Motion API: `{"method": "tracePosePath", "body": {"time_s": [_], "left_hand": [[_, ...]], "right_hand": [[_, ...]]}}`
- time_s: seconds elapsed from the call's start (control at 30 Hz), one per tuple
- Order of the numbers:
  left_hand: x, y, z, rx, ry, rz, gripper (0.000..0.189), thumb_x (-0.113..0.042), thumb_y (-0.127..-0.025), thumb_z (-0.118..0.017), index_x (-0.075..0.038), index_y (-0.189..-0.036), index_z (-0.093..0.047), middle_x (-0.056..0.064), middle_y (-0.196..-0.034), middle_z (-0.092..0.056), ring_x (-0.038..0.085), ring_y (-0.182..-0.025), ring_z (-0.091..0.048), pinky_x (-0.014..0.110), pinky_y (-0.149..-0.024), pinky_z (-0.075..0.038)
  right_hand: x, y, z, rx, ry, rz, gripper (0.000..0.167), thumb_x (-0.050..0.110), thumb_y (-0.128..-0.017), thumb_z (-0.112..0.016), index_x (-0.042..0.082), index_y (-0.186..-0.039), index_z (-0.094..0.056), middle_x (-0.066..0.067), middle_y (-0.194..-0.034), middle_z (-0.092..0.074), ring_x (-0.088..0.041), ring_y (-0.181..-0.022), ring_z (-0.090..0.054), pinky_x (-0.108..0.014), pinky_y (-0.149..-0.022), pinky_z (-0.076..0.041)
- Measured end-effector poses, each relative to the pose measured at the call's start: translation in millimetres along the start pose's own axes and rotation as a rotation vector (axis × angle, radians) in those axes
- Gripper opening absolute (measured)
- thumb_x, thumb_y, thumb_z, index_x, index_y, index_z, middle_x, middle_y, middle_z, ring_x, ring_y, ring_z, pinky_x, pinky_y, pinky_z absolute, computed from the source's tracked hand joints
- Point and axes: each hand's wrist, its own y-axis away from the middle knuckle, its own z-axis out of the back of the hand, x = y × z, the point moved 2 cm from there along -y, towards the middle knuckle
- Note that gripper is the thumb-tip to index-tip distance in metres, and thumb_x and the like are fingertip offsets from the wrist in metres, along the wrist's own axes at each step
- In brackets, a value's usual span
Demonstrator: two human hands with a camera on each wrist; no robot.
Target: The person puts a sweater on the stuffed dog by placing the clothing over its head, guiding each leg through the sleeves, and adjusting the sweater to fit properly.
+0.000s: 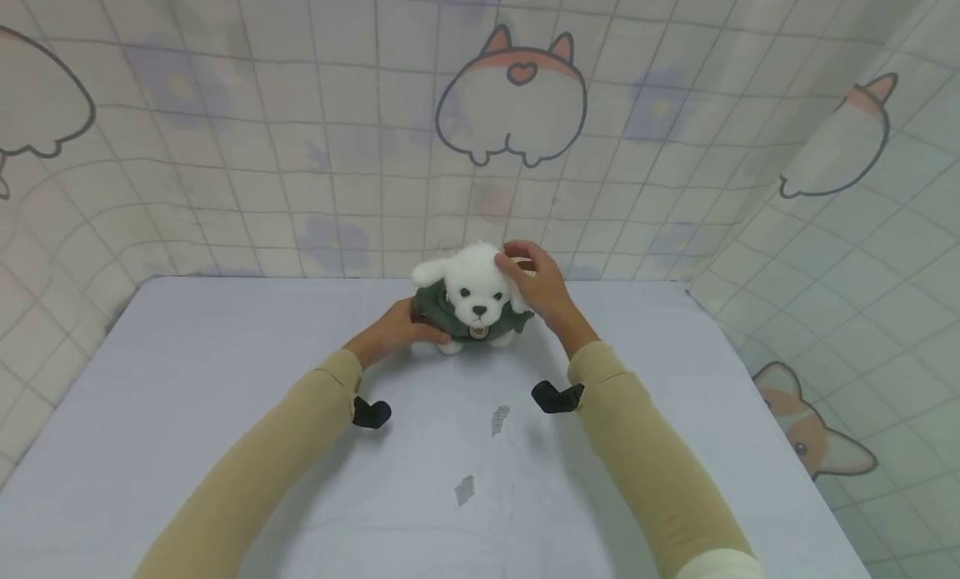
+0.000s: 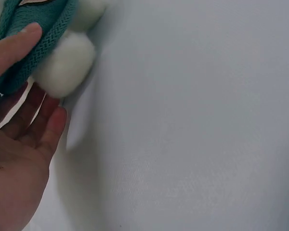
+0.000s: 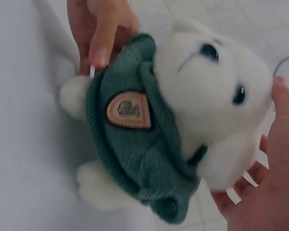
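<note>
A white plush dog (image 1: 477, 291) in a dark green knitted sweater (image 3: 135, 130) stands near the far edge of the white table, facing me. A pinkish badge (image 3: 128, 110) is on the sweater's front. My left hand (image 1: 397, 325) holds its lower side, with the thumb on the knit and the other fingers behind. In the left wrist view a round white foot (image 2: 67, 65) shows beside that hand. My right hand (image 1: 542, 283) is curled around the side of the head, its thumb near the top and the fingers partly hidden behind the floppy ear (image 3: 231, 161).
The white tabletop (image 1: 435, 446) bears two small grey patches (image 1: 465, 490) in front of the dog. A checked curtain with corgi prints (image 1: 517, 104) hangs behind the table and along its sides. Black wrist mounts (image 1: 557, 397) stick out from both sleeves.
</note>
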Motion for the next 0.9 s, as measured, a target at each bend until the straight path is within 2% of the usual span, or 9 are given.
{"method": "tracePosePath", "body": {"time_s": [0.13,0.3,0.53,0.6,0.73,0.8,0.9], "left_hand": [[2.3,-1.5,-4.7,-0.009,-0.063,-0.015,0.075,-0.025,-0.074,-0.083,-0.013,-0.138,-0.046,0.008,-0.131,-0.059,0.027,-0.123,-0.054,0.045,-0.111,-0.038],[3.9,-3.6,-11.0,-0.033,-0.143,-0.02,0.07,-0.029,-0.075,-0.083,-0.011,-0.133,-0.049,0.01,-0.124,-0.061,0.026,-0.113,-0.057,0.04,-0.097,-0.048],[1.2,-5.3,-17.2,-0.059,-0.218,-0.01,0.065,-0.026,-0.076,-0.081,-0.008,-0.131,-0.049,0.011,-0.119,-0.06,0.025,-0.104,-0.057,0.034,-0.081,-0.052],[0.9,-5.5,-17.0,-0.065,-0.218,0.002,0.064,-0.024,-0.078,-0.079,-0.007,-0.131,-0.048,0.012,-0.121,-0.06,0.025,-0.105,-0.056,0.034,-0.083,-0.052],[0.6,-5.3,-13.5,-0.075,-0.192,0.005,0.063,-0.021,-0.079,-0.075,-0.005,-0.132,-0.046,0.013,-0.129,-0.056,0.028,-0.115,-0.054,0.04,-0.095,-0.048],[-0.2,-4.7,-10.8,-0.075,-0.17,-0.016,0.066,-0.019,-0.08,-0.074,-0.006,-0.137,-0.043,0.013,-0.135,-0.052,0.029,-0.122,-0.05,0.043,-0.102,-0.045],[-3.5,-2.8,-5.6,-0.079,-0.153,-0.073,0.07,-0.014,-0.081,-0.071,-0.009,-0.143,-0.038,0.014,-0.14,-0.048,0.032,-0.127,-0.049,0.046,-0.106,-0.043]], "right_hand": [[17,2.9,-9,0.043,0.076,0.071,0.07,0.053,-0.084,-0.068,0.023,-0.142,-0.044,0.001,-0.144,-0.047,-0.023,-0.128,-0.047,-0.046,-0.099,-0.047],[30,6.5,-21,0.079,0.195,0.142,0.081,0.05,-0.078,-0.075,0.026,-0.146,-0.038,-0.002,-0.147,-0.043,-0.026,-0.129,-0.047,-0.05,-0.098,-0.048],[33,9.9,-24,0.066,0.259,0.148,0.081,0.048,-0.079,-0.074,0.026,-0.147,-0.037,-0.005,-0.145,-0.047,-0.028,-0.125,-0.05,-0.052,-0.095,-0.05],[33,10.7,-23,0.054,0.255,0.139,0.079,0.047,-0.08,-0.074,0.026,-0.147,-0.037,-0.006,-0.144,-0.047,-0.029,-0.125,-0.051,-0.053,-0.095,-0.05],[31,11.3,-18,0.034,0.229,0.121,0.076,0.046,-0.08,-0.074,0.025,-0.145,-0.039,-0.006,-0.144,-0.048,-0.03,-0.124,-0.051,-0.053,-0.094,-0.05],[29,11.4,-15,0.03,0.212,0.108,0.075,0.045,-0.081,-0.074,0.026,-0.144,-0.04,-0.006,-0.144,-0.047,-0.031,-0.124,-0.052,-0.054,-0.093,-0.05],[26,12.2,-9,0.023,0.183,0.086,0.074,0.046,-0.081,-0.073,0.028,-0.144,-0.039,-0.006,-0.145,-0.047,-0.03,-0.124,-0.051,-0.053,-0.094,-0.05]]}}
